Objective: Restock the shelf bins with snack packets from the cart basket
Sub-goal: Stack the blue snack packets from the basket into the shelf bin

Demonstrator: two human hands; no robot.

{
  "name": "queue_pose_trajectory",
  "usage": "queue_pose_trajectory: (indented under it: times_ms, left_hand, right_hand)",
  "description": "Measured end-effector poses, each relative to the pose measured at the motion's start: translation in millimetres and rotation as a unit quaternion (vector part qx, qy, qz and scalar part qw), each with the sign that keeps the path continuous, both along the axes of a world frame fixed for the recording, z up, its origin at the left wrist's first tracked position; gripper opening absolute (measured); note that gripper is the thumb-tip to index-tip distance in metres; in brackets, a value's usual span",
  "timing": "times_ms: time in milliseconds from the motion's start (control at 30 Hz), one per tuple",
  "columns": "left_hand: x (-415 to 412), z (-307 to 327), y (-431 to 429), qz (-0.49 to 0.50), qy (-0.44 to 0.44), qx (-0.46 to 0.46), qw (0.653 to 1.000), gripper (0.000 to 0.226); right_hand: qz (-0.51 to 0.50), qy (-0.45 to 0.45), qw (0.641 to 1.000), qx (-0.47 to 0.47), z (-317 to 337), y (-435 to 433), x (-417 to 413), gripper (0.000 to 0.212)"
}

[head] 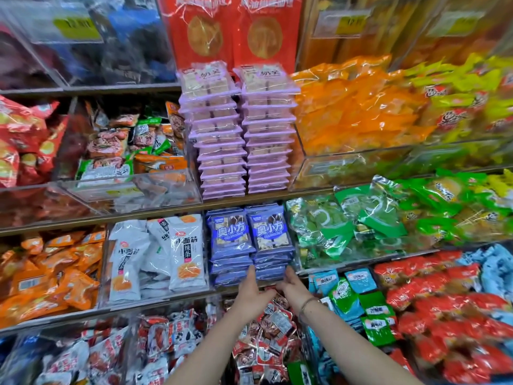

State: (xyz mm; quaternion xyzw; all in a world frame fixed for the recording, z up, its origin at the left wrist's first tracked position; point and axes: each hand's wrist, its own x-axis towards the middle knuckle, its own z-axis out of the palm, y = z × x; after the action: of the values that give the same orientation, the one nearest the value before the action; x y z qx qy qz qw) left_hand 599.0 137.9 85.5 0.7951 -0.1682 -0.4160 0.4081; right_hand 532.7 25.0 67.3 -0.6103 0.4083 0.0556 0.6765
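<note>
Two stacks of blue-purple snack packets (251, 243) stand side by side on the middle shelf. My left hand (251, 290) reaches up to the gap between the two stacks, fingers straight, fingertips touching the lower packets. My right hand (291, 284) is at the right stack's lower right corner, fingers extended against the packets, a bracelet on the wrist. Neither hand visibly holds a packet. The cart basket is out of view.
Tall stacks of lilac trays (238, 134) stand on the shelf above. White packets (158, 254) fill the bin to the left, green packets (341, 226) the bin to the right. Below my arms lie red-and-white packets (266, 334); clear bin fronts edge every shelf.
</note>
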Motion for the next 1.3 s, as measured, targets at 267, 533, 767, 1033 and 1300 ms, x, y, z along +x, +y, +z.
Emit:
queue_pose_trajectory:
  times_ms: [267, 533, 767, 1033, 1300]
  left_hand:
    - [1, 3, -12, 0.041, 0.063, -0.006, 0.997, 0.093]
    - [0, -8, 11, 0.11, 0.054, -0.044, 0.992, 0.063]
    - [24, -11, 27, 0.351, 0.283, -0.113, 0.886, 0.044]
    - [47, -2, 10, 0.465, 0.302, -0.138, 0.82, 0.044]
    - [42, 8, 9, 0.489, 0.325, -0.145, 0.796, 0.045]
  right_hand:
    - [0.031, -0.004, 0.999, -0.043, 0, 0, 6, 0.065]
    - [-0.001, 0.031, 0.995, -0.099, -14, 5, -1, 0.041]
    - [-0.177, -0.01, 0.972, 0.156, -12, 9, 10, 0.056]
    - [-0.264, 0.004, 0.95, 0.166, -9, -1, 39, 0.046]
    - [-0.292, -0.032, 0.931, 0.215, 5, 4, 30, 0.046]
